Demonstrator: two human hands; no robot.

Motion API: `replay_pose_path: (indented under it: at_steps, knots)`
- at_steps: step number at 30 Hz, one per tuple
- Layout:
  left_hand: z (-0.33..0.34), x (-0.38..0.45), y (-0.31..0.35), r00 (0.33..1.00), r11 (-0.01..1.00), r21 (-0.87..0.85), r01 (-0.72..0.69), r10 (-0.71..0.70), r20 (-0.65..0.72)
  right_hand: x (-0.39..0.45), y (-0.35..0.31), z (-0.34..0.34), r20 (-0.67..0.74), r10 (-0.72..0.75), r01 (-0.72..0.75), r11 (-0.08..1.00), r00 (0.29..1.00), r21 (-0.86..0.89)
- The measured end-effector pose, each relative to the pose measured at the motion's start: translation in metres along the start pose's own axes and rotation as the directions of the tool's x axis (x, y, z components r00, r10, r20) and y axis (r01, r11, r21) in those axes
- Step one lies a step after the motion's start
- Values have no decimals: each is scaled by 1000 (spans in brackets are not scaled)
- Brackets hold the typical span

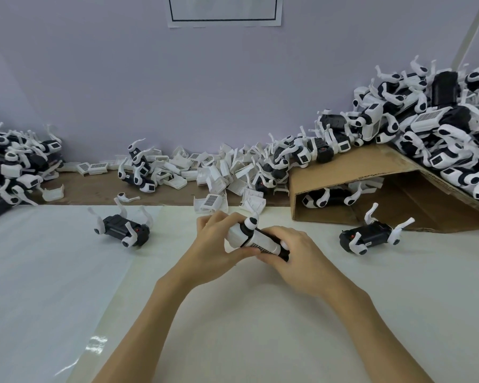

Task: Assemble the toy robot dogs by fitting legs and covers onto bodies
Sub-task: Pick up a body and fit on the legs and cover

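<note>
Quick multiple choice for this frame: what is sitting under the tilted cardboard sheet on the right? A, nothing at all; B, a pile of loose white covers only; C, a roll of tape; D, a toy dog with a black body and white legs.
D: under the cardboard sheet lies a toy dog with a black body and white legs, in the shadowed gap; a few white parts lie behind it.

Two hands are gripping one dog; two coverless dogs are lying apart, one left of the fingers, one right; heaps behind are beyond counting.
</note>
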State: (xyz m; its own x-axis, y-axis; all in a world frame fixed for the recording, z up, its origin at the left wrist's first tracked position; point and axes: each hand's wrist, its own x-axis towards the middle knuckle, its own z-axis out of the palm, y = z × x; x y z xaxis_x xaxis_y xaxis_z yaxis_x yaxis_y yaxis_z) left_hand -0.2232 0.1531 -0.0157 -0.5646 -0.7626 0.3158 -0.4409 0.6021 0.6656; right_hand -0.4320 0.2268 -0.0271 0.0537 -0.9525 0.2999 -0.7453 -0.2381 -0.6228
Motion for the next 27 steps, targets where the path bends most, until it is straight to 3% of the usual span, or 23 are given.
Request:
replay_pose_path:
  at_steps: [6,9,12,15,19,23,25,27]
  knots:
    - [-5,-1,-1,989,993,-39,-113,108,-105,1,-3,-1,-136,-105,83,984,985,-155]
    - [-4,-1,-2,988,995,-39,-93,87,-125,4,-2,3,-109,-55,45,995,993,-91]
    - [2,-2,-4,997,998,-64,-12,7,-74,3,0,5,10,43,-44,997,999,70]
    - [2,-2,-6,995,986,-136,98,-97,8,3,0,5,-3,13,-12,999,1000,33]
    - [0,-2,-5,993,975,-192,111,-102,58,2,1,-1,-22,-11,11,1000,1000,-14]
    - [9,-2,3,989,953,-290,89,-119,-89,1,-2,1,-1,-1,1,996,1000,93]
    - [20,-2,12,972,891,-445,92,-177,-153,-1,-6,6,-49,-29,28,999,998,-32]
    - [30,-2,21,969,915,-396,73,-159,-190,-2,-9,10,-178,-93,64,985,980,-162]
